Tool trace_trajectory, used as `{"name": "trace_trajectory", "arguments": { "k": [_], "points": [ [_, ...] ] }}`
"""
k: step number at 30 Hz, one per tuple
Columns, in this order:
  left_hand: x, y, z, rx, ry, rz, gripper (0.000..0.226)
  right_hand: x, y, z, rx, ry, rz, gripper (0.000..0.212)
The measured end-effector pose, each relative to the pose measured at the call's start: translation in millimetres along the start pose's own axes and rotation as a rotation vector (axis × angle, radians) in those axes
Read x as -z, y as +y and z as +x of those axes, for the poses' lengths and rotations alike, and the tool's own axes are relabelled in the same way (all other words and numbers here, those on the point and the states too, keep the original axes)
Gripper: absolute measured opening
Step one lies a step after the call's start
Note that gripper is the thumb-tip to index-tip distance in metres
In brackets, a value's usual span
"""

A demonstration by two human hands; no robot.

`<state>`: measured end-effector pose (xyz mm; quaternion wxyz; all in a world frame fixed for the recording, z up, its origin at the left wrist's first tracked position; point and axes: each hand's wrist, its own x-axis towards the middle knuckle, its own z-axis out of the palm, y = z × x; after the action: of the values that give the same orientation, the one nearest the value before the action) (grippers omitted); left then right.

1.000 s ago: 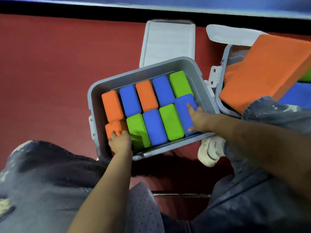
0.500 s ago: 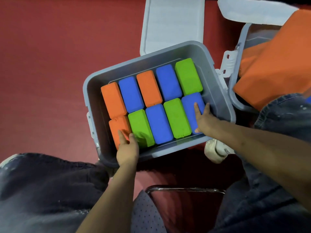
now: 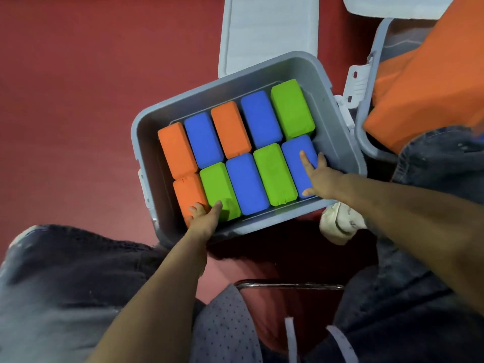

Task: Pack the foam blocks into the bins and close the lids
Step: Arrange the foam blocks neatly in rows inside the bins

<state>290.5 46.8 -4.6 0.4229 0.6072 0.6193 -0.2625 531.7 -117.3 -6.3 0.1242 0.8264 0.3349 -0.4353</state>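
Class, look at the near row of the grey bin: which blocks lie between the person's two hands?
In the head view, between the left hand and the right hand lie a blue block and a green block.

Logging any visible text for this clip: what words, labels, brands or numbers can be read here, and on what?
None can be read.
The grey bin, its open lid and the foam blocks show no print.
Faint marks on the white sock: too blurred to read.
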Motion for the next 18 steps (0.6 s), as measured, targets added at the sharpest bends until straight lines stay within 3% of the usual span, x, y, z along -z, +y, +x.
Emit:
{"name": "trace_trajectory", "arguments": {
  "k": [3,5,8,12,15,18],
  "points": [
    [1,2,-16,-0.072,-0.017,0.007,0.086,5,15,-16,0.091,-0.05,0.05,0.093],
    [-2,1,-25,-0.178,0.007,0.039,0.071,8,20,-34,0.112,-0.124,-0.014,0.081],
    [-14,-7,-45,-0.311,-0.007,0.174,0.051,13,13,-58,0.169,-0.162,-0.136,0.076],
    [-28,-24,-62,-0.423,0.072,0.484,0.053,4,1,-73,0.188,-0.091,-0.303,0.056],
    [-25,-22,-58,-0.456,0.109,0.491,0.051,-3,-5,-68,0.123,-0.098,-0.342,0.046],
    [-14,-21,-47,-0.463,0.037,0.4,0.045,3,-10,-64,0.138,-0.091,-0.405,0.039]
  ]
}}
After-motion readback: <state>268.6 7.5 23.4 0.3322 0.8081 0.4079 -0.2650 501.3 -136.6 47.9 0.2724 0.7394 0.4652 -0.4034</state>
